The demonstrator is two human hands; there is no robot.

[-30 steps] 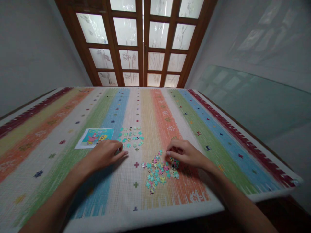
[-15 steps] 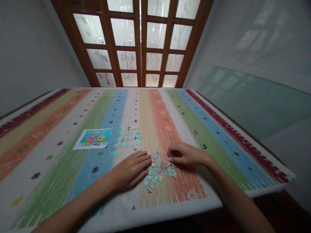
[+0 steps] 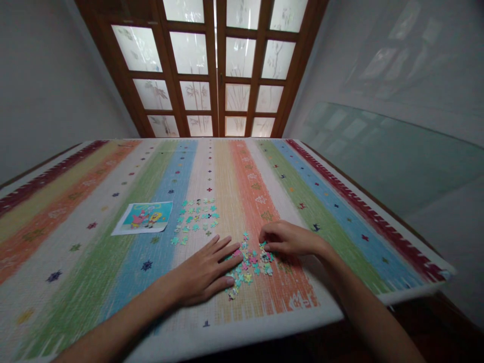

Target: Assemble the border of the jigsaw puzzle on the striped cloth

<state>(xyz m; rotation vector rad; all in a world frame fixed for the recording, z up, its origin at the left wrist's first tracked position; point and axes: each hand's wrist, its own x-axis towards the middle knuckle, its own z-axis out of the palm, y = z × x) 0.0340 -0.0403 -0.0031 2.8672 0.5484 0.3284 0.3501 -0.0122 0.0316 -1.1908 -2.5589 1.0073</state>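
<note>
A loose pile of jigsaw puzzle pieces (image 3: 247,267), teal, pink and yellow, lies near the table's front edge. My left hand (image 3: 207,269) rests flat at the pile's left side, fingers spread, with the fingertips over its outer pieces. On the pile's right side, my right hand (image 3: 283,237) has thumb and forefinger pinched at a small teal puzzle piece (image 3: 262,245), partly hidden by the fingers. Beyond my left hand, mostly teal pieces are laid out apart in rough rows (image 3: 196,217).
A printed cartoon picture (image 3: 145,218) lies left of the rows. The striped tablecloth (image 3: 124,272) covers the table, whose front edge (image 3: 242,335) is close to me. Wooden doors with glass panes (image 3: 217,75) stand behind, and a glass panel (image 3: 397,166) leans at the right wall.
My left hand's fingers have spread wider and reach slightly farther over the pile's left edge. My right hand stays pinched in nearly the same place. The view has shifted slightly.
</note>
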